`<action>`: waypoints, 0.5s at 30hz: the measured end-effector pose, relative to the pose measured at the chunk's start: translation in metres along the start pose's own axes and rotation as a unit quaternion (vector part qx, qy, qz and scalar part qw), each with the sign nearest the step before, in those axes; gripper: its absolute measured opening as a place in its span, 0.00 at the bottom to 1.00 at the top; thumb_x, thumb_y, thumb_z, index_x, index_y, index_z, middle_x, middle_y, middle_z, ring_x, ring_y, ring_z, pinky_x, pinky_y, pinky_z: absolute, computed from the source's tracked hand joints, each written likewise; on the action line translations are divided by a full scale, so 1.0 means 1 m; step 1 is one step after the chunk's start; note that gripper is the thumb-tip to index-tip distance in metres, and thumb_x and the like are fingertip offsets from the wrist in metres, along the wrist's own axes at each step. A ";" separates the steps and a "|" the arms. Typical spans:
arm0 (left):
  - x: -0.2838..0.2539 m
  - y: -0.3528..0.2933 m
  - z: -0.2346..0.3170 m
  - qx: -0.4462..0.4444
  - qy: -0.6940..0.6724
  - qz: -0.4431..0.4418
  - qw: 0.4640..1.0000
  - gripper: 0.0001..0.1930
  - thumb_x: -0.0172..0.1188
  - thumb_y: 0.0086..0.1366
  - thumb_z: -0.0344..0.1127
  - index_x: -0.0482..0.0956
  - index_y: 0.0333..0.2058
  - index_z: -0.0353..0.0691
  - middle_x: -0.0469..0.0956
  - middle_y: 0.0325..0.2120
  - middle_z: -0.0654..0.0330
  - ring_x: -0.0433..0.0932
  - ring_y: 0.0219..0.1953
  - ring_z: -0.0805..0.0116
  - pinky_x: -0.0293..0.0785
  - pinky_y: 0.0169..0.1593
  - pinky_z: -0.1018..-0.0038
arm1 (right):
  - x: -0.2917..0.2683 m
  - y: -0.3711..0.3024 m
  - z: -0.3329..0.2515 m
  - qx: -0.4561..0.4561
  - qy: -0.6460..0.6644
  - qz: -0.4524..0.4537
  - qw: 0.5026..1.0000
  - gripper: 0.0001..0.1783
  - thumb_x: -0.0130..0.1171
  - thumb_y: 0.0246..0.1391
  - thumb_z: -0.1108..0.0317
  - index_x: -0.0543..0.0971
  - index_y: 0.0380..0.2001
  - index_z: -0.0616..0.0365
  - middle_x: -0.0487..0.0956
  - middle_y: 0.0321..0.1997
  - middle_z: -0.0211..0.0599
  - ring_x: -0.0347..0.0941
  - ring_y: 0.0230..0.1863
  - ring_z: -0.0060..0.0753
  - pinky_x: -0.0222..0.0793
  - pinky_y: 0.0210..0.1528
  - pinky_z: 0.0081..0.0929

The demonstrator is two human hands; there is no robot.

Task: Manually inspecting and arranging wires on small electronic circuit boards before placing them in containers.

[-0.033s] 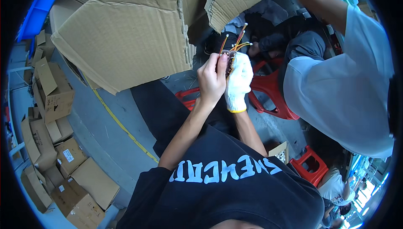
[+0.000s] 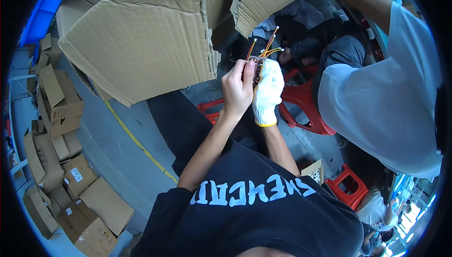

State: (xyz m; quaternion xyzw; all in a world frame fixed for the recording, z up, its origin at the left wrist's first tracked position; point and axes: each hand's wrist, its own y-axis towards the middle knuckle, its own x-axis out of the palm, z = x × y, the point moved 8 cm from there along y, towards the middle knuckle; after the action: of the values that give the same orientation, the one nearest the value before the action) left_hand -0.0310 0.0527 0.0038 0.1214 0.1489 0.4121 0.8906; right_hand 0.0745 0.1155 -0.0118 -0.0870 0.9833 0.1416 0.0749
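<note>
My bare left hand (image 2: pixel 238 89) and my right hand (image 2: pixel 268 85), in a white knit glove with a yellow cuff edge, meet in front of my body. Both are closed around a small dark part (image 2: pixel 257 71) with a row of coppery spots along its edge; its exact kind is hidden by my fingers. From its top stick out several thin red, yellow and dark wires (image 2: pixel 268 47) tipped with small white connectors. My left thumb presses on the part's upper end, while the gloved fingers wrap its right side.
A large torn cardboard sheet (image 2: pixel 141 40) stands ahead on the left. Several cardboard boxes (image 2: pixel 66 111) line the far left, beyond a yellow floor line (image 2: pixel 127 132). A co-worker in a white shirt (image 2: pixel 376 106) sits close on the right on a red stool (image 2: pixel 306 106). Another red stool (image 2: pixel 348 186) stands behind.
The co-worker's raised forearm at the upper right has shifted slightly upward. My hands and the wired part have not visibly moved.
</note>
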 end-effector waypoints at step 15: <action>0.035 0.000 -0.045 -0.170 -0.308 -0.081 0.933 0.13 0.50 0.69 0.41 0.70 0.32 0.37 0.73 0.25 0.67 0.69 0.26 0.82 0.66 0.30 0.81 | -0.005 0.012 0.016 0.039 -0.002 -0.040 0.998 0.11 0.48 0.60 0.66 0.75 0.39 0.62 0.74 0.28 0.39 0.72 0.27 0.32 0.67 0.29 0.26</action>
State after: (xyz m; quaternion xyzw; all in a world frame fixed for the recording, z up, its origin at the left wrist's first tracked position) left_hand -0.0258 0.0833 -0.0432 0.0770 -0.1958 0.2998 0.9305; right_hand 0.0787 0.1323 -0.0224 -0.1225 0.9836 0.1003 0.0861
